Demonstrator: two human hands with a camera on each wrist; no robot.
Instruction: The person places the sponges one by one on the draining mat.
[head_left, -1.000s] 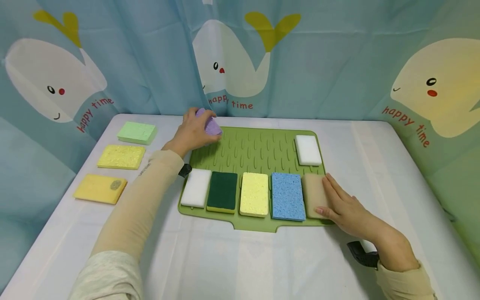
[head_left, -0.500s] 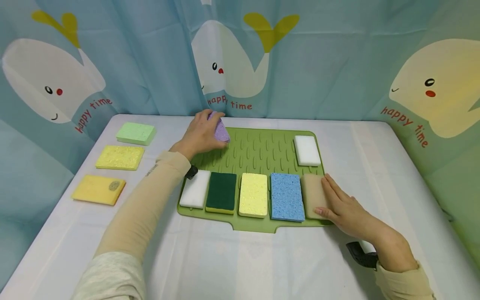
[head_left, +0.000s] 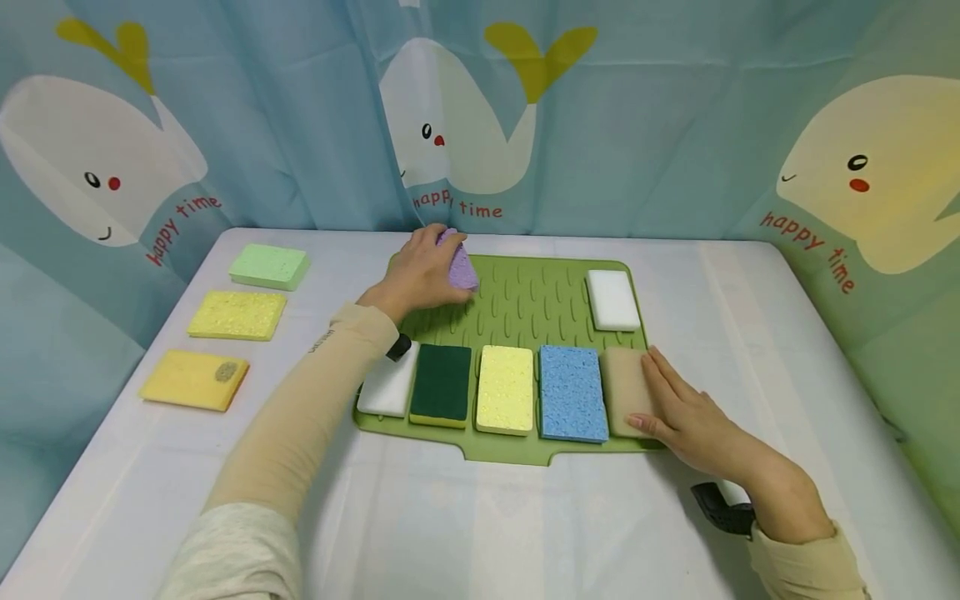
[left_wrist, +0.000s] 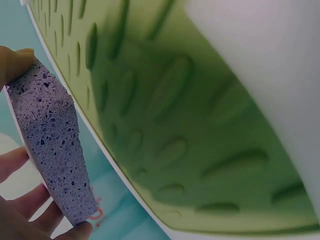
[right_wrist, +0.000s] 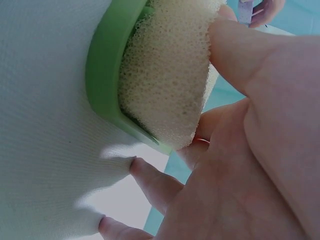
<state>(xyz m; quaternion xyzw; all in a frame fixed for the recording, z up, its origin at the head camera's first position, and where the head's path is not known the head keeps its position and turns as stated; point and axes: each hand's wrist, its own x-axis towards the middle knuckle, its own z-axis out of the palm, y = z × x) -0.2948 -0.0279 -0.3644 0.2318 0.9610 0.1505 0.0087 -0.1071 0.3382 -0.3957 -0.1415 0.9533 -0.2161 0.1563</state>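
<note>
A purple sponge (head_left: 462,270) is held by my left hand (head_left: 426,271) over the back left of the green mat (head_left: 532,298). In the left wrist view, thumb and fingertips grip the sponge (left_wrist: 52,142) by its edges, raised above the mat. My right hand (head_left: 697,423) rests at the mat's front right corner, against a beige sponge (head_left: 626,392). Its thumb lies on the sponge's top while straight fingers run along the right side; in the right wrist view, two fingertips touch the tablecloth.
Along the mat's front edge lie a white sponge (head_left: 386,387), a dark green scouring sponge (head_left: 441,385), a yellow one (head_left: 506,389) and a blue one (head_left: 573,393). Another white sponge (head_left: 613,300) occupies the back right corner. A light green sponge (head_left: 268,265) and two yellow sponges (head_left: 237,315) lie left.
My left hand has carried the purple sponge rightward and slightly nearer, farther over the mat. The right hand stays on the beige sponge.
</note>
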